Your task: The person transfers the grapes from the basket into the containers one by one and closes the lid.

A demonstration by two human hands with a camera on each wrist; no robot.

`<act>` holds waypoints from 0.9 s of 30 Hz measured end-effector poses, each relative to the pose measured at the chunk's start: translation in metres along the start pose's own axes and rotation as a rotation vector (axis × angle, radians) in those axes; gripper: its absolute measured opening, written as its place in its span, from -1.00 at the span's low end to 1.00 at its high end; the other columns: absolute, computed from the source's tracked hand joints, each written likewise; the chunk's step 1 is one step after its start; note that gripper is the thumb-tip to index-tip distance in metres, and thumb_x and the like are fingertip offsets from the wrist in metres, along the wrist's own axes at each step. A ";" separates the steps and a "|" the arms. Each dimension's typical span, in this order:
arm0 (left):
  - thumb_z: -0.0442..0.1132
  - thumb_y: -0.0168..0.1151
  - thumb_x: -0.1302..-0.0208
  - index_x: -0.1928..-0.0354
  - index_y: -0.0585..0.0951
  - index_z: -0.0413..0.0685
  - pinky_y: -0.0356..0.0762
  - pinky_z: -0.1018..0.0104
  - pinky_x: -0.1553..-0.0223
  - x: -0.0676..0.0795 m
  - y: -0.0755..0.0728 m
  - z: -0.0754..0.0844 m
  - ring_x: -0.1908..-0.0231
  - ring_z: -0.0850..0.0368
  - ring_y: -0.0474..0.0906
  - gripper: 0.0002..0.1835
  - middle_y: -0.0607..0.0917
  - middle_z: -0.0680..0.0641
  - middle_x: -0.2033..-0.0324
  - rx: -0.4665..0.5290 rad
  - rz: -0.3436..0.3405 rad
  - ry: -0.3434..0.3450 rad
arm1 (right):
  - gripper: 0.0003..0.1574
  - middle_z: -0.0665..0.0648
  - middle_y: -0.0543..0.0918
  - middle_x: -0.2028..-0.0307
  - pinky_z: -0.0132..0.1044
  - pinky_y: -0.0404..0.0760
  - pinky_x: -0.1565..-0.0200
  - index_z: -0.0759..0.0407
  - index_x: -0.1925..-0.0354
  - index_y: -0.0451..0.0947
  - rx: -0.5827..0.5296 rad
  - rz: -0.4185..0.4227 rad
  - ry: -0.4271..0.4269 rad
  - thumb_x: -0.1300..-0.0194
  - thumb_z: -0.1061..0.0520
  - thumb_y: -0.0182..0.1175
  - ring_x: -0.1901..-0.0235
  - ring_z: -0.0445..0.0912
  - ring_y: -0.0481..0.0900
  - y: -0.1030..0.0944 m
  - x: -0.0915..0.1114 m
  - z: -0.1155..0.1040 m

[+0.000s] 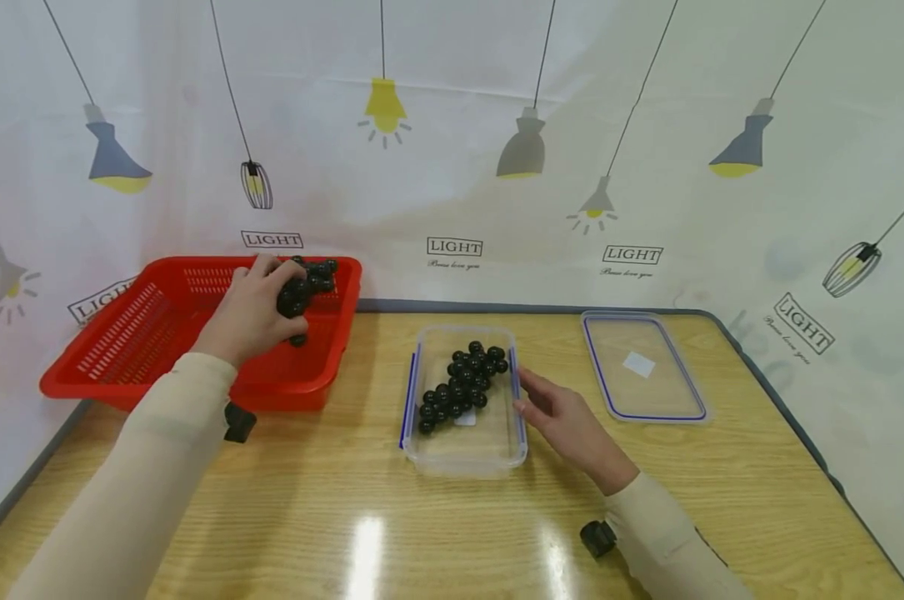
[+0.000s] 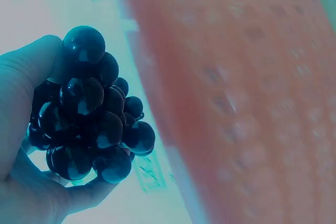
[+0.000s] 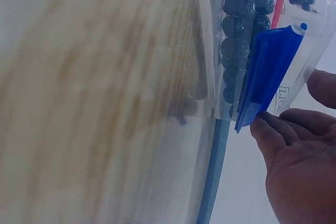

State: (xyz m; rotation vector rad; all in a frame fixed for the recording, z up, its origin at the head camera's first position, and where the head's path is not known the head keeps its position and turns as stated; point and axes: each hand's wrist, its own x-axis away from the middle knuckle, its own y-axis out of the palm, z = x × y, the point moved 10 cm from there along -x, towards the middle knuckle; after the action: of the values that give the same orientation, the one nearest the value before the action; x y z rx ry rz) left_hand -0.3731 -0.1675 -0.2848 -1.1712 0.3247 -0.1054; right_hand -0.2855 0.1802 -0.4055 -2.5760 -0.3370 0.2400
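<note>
My left hand (image 1: 252, 308) grips a bunch of dark grapes (image 1: 307, 285) above the right part of a red plastic basket (image 1: 332, 367). In the left wrist view the thumb and fingers curl round those glossy grapes (image 2: 84, 98). A second bunch of dark grapes (image 1: 462, 383) lies slantwise in a clear plastic container (image 1: 466, 467) at the middle of the table. My right hand (image 1: 567, 421) touches the container's right side with extended fingers. The right wrist view shows its fingertips at a blue side clip (image 3: 270, 72) of the container.
To the right of the container lies its clear lid (image 1: 646, 367) with a blue seal, flat on the wooden table (image 1: 287, 492). Behind the table hangs a white cloth (image 1: 452, 183) printed with lamps. The basket stands at the back left, near the cloth.
</note>
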 end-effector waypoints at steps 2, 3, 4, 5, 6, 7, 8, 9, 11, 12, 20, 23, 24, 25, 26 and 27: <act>-0.34 0.34 -0.11 -0.19 0.42 -0.06 0.52 -0.32 0.07 0.002 0.000 0.016 -0.06 -0.33 0.19 -0.44 0.31 -0.24 -0.15 0.004 0.002 0.040 | -0.28 0.36 0.27 -0.37 -0.05 0.38 -0.23 0.37 -0.45 0.13 0.002 -0.001 0.003 -0.49 0.11 0.09 -0.31 0.17 0.31 0.001 0.000 0.000; -0.34 0.33 -0.11 -0.19 0.43 -0.07 0.52 -0.31 0.07 0.003 0.000 0.024 -0.06 -0.33 0.20 -0.44 0.31 -0.24 -0.15 0.003 0.000 0.063 | -0.28 0.36 0.27 -0.37 -0.05 0.38 -0.23 0.37 -0.45 0.13 0.001 -0.003 0.004 -0.49 0.11 0.09 -0.31 0.17 0.31 0.001 0.000 0.000; -0.34 0.32 -0.11 -0.18 0.44 -0.07 0.53 -0.28 0.06 0.004 0.001 0.033 -0.05 -0.32 0.21 -0.45 0.32 -0.23 -0.14 0.003 -0.004 0.086 | -0.28 0.36 0.27 -0.37 -0.05 0.38 -0.23 0.37 -0.45 0.13 -0.001 -0.006 0.004 -0.49 0.11 0.09 -0.31 0.17 0.31 0.002 0.000 0.001; -0.34 0.32 -0.10 -0.17 0.44 -0.06 0.54 -0.26 0.05 0.006 0.003 0.042 -0.05 -0.30 0.22 -0.46 0.33 -0.22 -0.14 0.003 -0.008 0.111 | -0.28 0.36 0.26 -0.37 -0.05 0.38 -0.23 0.37 -0.45 0.12 -0.002 -0.008 0.003 -0.49 0.11 0.09 -0.31 0.17 0.30 0.002 0.000 0.000; -0.34 0.33 -0.10 -0.17 0.45 -0.06 0.55 -0.23 0.05 0.007 0.005 0.052 -0.04 -0.29 0.23 -0.46 0.34 -0.22 -0.13 0.001 -0.014 0.137 | -0.28 0.36 0.26 -0.37 -0.05 0.38 -0.23 0.37 -0.45 0.12 -0.004 -0.010 0.001 -0.49 0.10 0.09 -0.32 0.17 0.30 0.002 0.000 0.000; -0.33 0.34 -0.10 -0.17 0.45 -0.05 0.56 -0.19 0.06 0.009 0.008 0.062 -0.03 -0.27 0.25 -0.46 0.35 -0.21 -0.12 -0.003 -0.021 0.164 | -0.27 0.37 0.26 -0.38 -0.05 0.38 -0.23 0.37 -0.45 0.12 -0.005 -0.012 0.000 -0.49 0.10 0.09 -0.32 0.17 0.30 0.002 0.000 0.000; -0.33 0.34 -0.10 -0.17 0.46 -0.04 0.57 -0.14 0.06 0.010 0.011 0.073 -0.01 -0.25 0.26 -0.46 0.36 -0.20 -0.11 -0.006 -0.028 0.190 | -0.27 0.36 0.26 -0.38 -0.06 0.38 -0.23 0.37 -0.45 0.12 -0.003 -0.012 -0.002 -0.49 0.10 0.09 -0.32 0.17 0.30 0.002 0.000 0.000; -0.31 0.37 -0.10 -0.17 0.46 -0.02 0.58 -0.09 0.08 0.012 0.014 0.083 0.00 -0.22 0.27 -0.45 0.37 -0.18 -0.11 -0.010 -0.033 0.217 | -0.27 0.36 0.25 -0.38 -0.06 0.39 -0.22 0.37 -0.45 0.12 -0.005 -0.012 -0.002 -0.49 0.10 0.09 -0.32 0.17 0.30 0.002 0.000 0.000; -0.28 0.41 -0.09 -0.17 0.47 0.01 0.58 0.00 0.12 0.016 0.022 0.103 0.04 -0.16 0.29 -0.44 0.38 -0.15 -0.08 -0.023 -0.041 0.274 | -0.27 0.36 0.26 -0.38 -0.07 0.39 -0.22 0.37 -0.45 0.12 -0.005 -0.008 -0.002 -0.49 0.11 0.10 -0.32 0.17 0.30 0.002 0.000 0.000; -0.26 0.42 -0.09 -0.16 0.48 0.03 0.59 0.03 0.14 0.018 0.027 0.113 0.05 -0.14 0.29 -0.44 0.39 -0.13 -0.07 -0.031 -0.046 0.299 | -0.27 0.36 0.26 -0.38 -0.07 0.39 -0.22 0.37 -0.45 0.12 -0.006 -0.007 -0.001 -0.49 0.11 0.10 -0.32 0.17 0.30 0.001 0.000 0.000; -0.20 0.44 -0.11 -0.11 0.52 0.16 0.56 0.19 0.24 0.037 0.060 0.177 0.09 -0.02 0.32 -0.50 0.41 -0.01 0.01 -0.077 -0.109 0.511 | -0.28 0.37 0.26 -0.37 -0.05 0.37 -0.23 0.38 -0.45 0.12 -0.007 -0.002 -0.006 -0.49 0.14 0.09 -0.33 0.16 0.29 -0.002 -0.002 -0.002; -0.20 0.44 -0.10 -0.12 0.51 0.20 0.56 0.22 0.23 0.040 0.074 0.187 0.08 0.00 0.33 -0.48 0.42 0.01 -0.01 -0.096 -0.143 0.552 | -0.29 0.37 0.27 -0.37 -0.05 0.36 -0.24 0.39 -0.44 0.14 0.002 0.004 0.000 -0.48 0.15 0.10 -0.33 0.16 0.28 -0.002 -0.002 -0.001; -0.21 0.44 -0.09 -0.13 0.51 0.20 0.56 0.21 0.20 0.041 0.079 0.189 0.06 0.00 0.34 -0.47 0.43 0.01 -0.03 -0.099 -0.155 0.562 | -0.29 0.37 0.27 -0.37 -0.05 0.36 -0.24 0.39 -0.44 0.14 0.005 0.003 0.004 -0.48 0.16 0.10 -0.33 0.16 0.29 -0.002 -0.002 -0.001; -0.20 0.45 -0.09 -0.13 0.51 0.21 0.57 0.20 0.17 0.041 0.083 0.191 0.04 -0.01 0.35 -0.46 0.43 0.00 -0.05 -0.105 -0.167 0.571 | -0.29 0.37 0.27 -0.37 -0.06 0.35 -0.25 0.39 -0.44 0.14 0.005 0.002 0.006 -0.48 0.16 0.10 -0.33 0.16 0.28 -0.002 -0.002 -0.001; -0.20 0.46 -0.08 -0.14 0.50 0.22 0.58 0.19 0.15 0.042 0.087 0.193 0.02 -0.01 0.35 -0.45 0.43 0.00 -0.07 -0.114 -0.179 0.578 | -0.30 0.37 0.28 -0.37 -0.06 0.35 -0.25 0.38 -0.44 0.15 0.009 0.002 0.008 -0.48 0.16 0.10 -0.33 0.16 0.28 -0.002 -0.002 0.000; -0.19 0.47 -0.07 -0.14 0.50 0.23 0.59 0.19 0.13 0.043 0.091 0.194 -0.01 -0.03 0.34 -0.44 0.43 0.00 -0.08 -0.122 -0.191 0.588 | -0.30 0.37 0.28 -0.36 -0.06 0.35 -0.25 0.38 -0.44 0.15 0.012 0.000 0.007 -0.47 0.16 0.10 -0.33 0.16 0.28 -0.001 -0.002 0.000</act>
State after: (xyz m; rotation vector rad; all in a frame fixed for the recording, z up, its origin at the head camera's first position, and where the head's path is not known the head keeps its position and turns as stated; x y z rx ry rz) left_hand -0.2807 0.0293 -0.3090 -1.2750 0.7433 -0.6104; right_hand -0.2872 0.1808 -0.4045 -2.5646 -0.3318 0.2325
